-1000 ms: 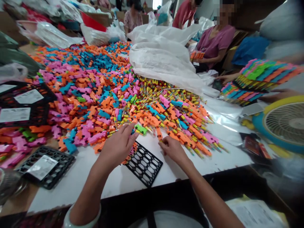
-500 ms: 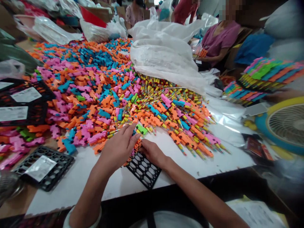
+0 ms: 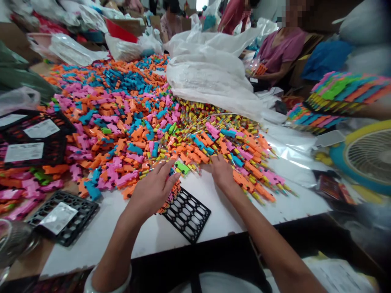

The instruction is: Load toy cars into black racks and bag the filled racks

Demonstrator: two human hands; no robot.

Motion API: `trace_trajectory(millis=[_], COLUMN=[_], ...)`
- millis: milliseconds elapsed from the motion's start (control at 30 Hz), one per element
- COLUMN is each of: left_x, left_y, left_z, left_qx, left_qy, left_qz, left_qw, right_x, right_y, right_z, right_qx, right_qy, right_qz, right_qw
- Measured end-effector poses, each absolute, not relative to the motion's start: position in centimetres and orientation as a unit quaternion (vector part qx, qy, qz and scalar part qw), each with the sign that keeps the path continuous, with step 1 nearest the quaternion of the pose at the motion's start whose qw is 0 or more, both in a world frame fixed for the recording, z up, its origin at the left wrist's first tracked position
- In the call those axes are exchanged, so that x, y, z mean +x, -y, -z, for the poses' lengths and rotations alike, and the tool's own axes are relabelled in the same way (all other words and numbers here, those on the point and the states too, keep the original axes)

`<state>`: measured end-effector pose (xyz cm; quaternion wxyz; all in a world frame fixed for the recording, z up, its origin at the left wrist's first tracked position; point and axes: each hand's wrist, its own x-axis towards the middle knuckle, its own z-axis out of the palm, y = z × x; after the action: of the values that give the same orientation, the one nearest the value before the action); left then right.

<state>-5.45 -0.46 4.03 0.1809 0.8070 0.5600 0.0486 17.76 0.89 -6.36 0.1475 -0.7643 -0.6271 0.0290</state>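
My left hand [image 3: 154, 185] lies over the left part of a black plastic grid tray [image 3: 187, 213], fingers stretched forward and thumb apart. Beneath and beside its palm, small orange toy pieces [image 3: 174, 191] stand packed in the tray; the hand hides part of them. Right of the tray, my right hand [image 3: 223, 173] is at the near edge of a heap of pencil-like sticks with toy cars on them [image 3: 244, 162]. Its fingers are bent and pressed together among the toys, and what they pinch is hidden. A green toy car [image 3: 182, 167] lies between the hands.
A big pile of toy cars [image 3: 116, 122] covers the table's left and back. A white plastic sack [image 3: 210, 69] lies behind the sticks. Labelled black trays [image 3: 65, 217] are at left. A fan [image 3: 369, 156] and filled trays [image 3: 348, 93] stand right. A co-worker [image 3: 279, 53] sits beyond.
My right hand has left the tray and moved right and forward to the heap of sticks, baring more of the grid. My left hand has stayed over the tray.
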Motion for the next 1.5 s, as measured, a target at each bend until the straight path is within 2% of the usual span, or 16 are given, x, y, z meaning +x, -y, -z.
trace_trajectory(millis=[33,100,167,233,300,367,433,567,767,933,1067,1233,1500], left_x=[-5.4,-5.5,-5.6,-5.7,-5.7,-5.8,-5.8,-5.8,-5.9,-6.0,-6.0,-6.0,-6.1], left_y=[0.4,0.4,0.3,0.3,0.2,0.2,0.2,0.2,0.1,0.1,0.2,0.1,-0.1], left_z=[-4.0,-4.0,-3.8,-3.6,-3.5,-3.4,-3.3,-3.3,-3.2,-3.2,-3.2,-3.0,-2.9], left_qx=[0.806,0.807,0.812,0.815,0.814,0.815,0.816,0.813,0.822,0.824,0.826,0.826,0.83], left_qy=[-0.562,-0.561,-0.554,-0.548,-0.547,-0.546,-0.546,-0.551,-0.537,-0.535,-0.532,-0.531,-0.528], left_qz=[-0.047,-0.046,-0.052,-0.057,-0.059,-0.059,-0.06,-0.052,-0.065,-0.068,-0.068,-0.061,-0.062], left_qw=[0.18,0.179,0.179,0.182,0.184,0.183,0.181,0.179,0.176,0.175,0.174,0.177,0.167], right_x=[17.9,17.7,16.8,15.3,13.7,12.4,11.7,11.9,12.6,12.2,12.1,12.4,12.3], right_y=[-1.0,-0.9,-0.3,0.4,0.9,1.1,1.0,0.6,-0.1,0.1,0.3,-0.7,-0.6], right_z=[6.3,6.5,7.0,7.7,8.4,9.1,9.6,9.7,8.5,9.8,10.7,10.2,10.0], right_qx=[-0.763,-0.743,-0.682,-0.579,-0.48,-0.428,-0.437,-0.475,-0.383,-0.405,-0.409,-0.376,-0.39], right_qy=[0.628,0.623,0.605,0.567,0.519,0.488,0.48,0.575,0.754,0.68,0.673,0.693,0.699], right_qz=[-0.04,-0.108,-0.258,-0.446,-0.587,-0.653,-0.65,-0.549,-0.406,-0.509,-0.485,-0.52,-0.513], right_qw=[0.151,0.22,0.32,0.381,0.394,0.391,0.395,0.378,0.346,0.339,0.38,0.33,0.31])
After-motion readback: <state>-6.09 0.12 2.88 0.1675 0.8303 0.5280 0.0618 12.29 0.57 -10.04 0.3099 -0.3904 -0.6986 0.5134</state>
